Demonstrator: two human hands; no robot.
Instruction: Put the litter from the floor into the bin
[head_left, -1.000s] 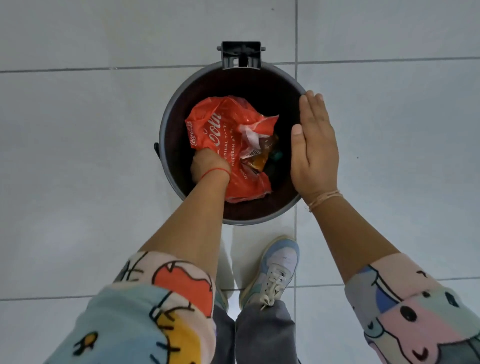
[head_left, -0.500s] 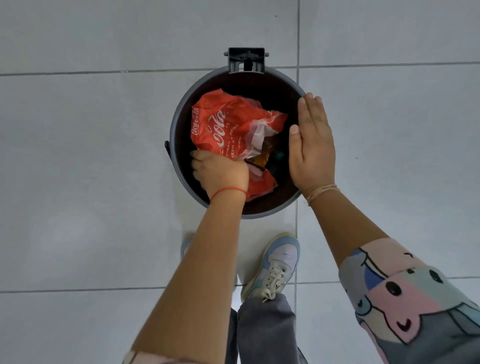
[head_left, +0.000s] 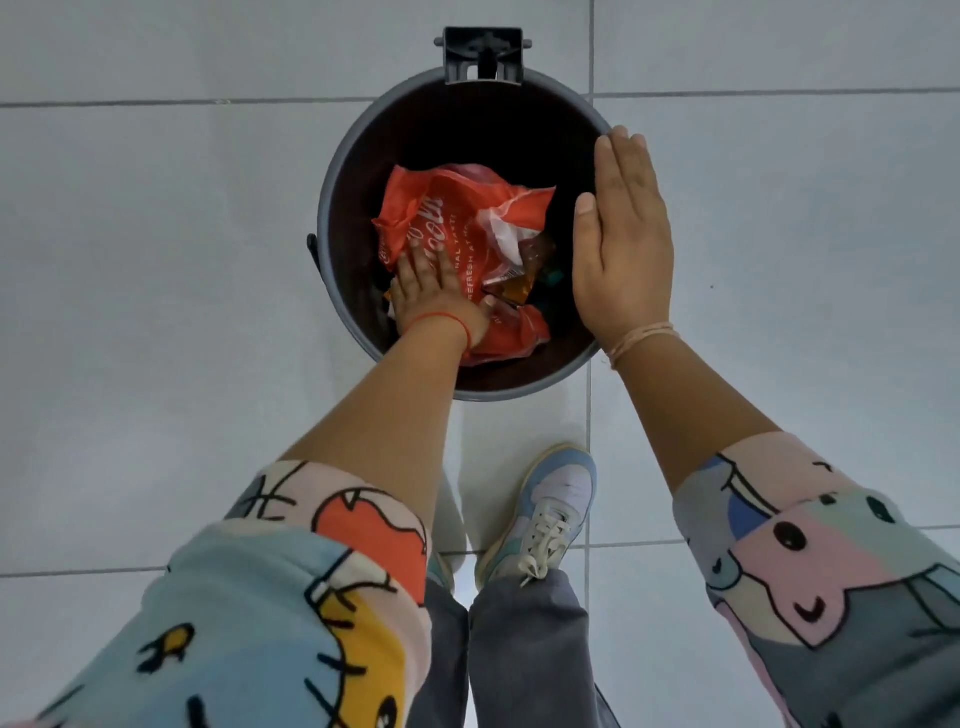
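A round grey bin (head_left: 327, 208) with a dark inside stands on the tiled floor below me. A crumpled red plastic wrapper (head_left: 467, 223) with white lettering lies inside it, over smaller wrappers (head_left: 524, 283). My left hand (head_left: 434, 296) is down inside the bin, lying flat with fingers spread on the red wrapper. My right hand (head_left: 621, 244) is flat with fingers together, hovering over the bin's right rim and holding nothing.
A dark hinge bracket (head_left: 483, 54) sticks out at the bin's far rim. My shoe (head_left: 545, 514) stands on the pale tiles just in front of the bin. Pale tiled floor surrounds the bin on all sides.
My left hand has gone from a closed grip at the wrapper's near edge to a flat, spread palm on it, deeper in the bin. The right hand has stayed over the rim.
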